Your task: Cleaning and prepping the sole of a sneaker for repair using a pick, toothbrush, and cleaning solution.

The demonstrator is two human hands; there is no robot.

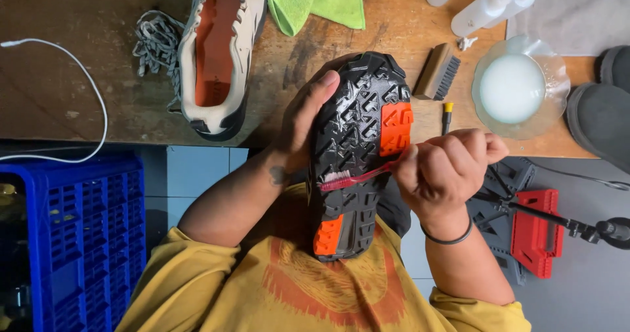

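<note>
Gripping the shoe point(357, 155) sole-up above the surface point(98, 89) edge, the left hand point(305, 119) steadied it while right-hand fingers point(446, 165) pinched a red toothbrush point(354, 180) across the tread; short strokes along the lugs probably worked best.

- I see my yellow short-sleeved T-shirt point(275, 292) filling the bottom of the head view, with a faded orange-red print across the chest.
- Both sleeves end above the elbow, leaving my forearms bare.
- My left hand point(308, 119) has bare fingers, with no ring or glove.
- A small dark tattoo mark point(278, 174) sits near my left wrist.
- My right hand point(446, 168) is bare too.
- A thin black band point(449, 239) circles my right wrist.
</note>
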